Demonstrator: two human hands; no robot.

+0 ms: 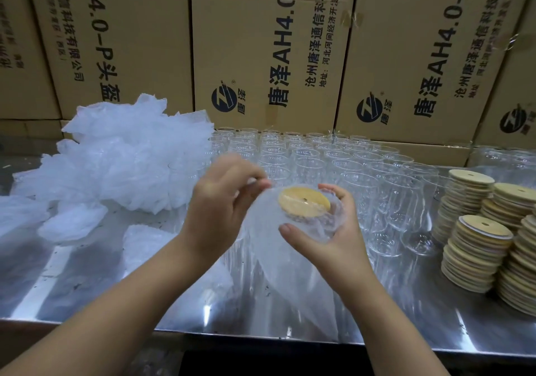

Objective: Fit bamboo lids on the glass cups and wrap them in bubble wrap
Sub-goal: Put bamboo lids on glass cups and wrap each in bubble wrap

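left hand (220,201) pinches wrap (261,228), right hand (333,241) grips cup (311,223)

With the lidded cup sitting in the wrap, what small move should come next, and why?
Probably the left hand should draw the pinched bubble wrap edge over the bamboo lid: the lid looks uncovered, while the right hand cradles the wrapped cup.
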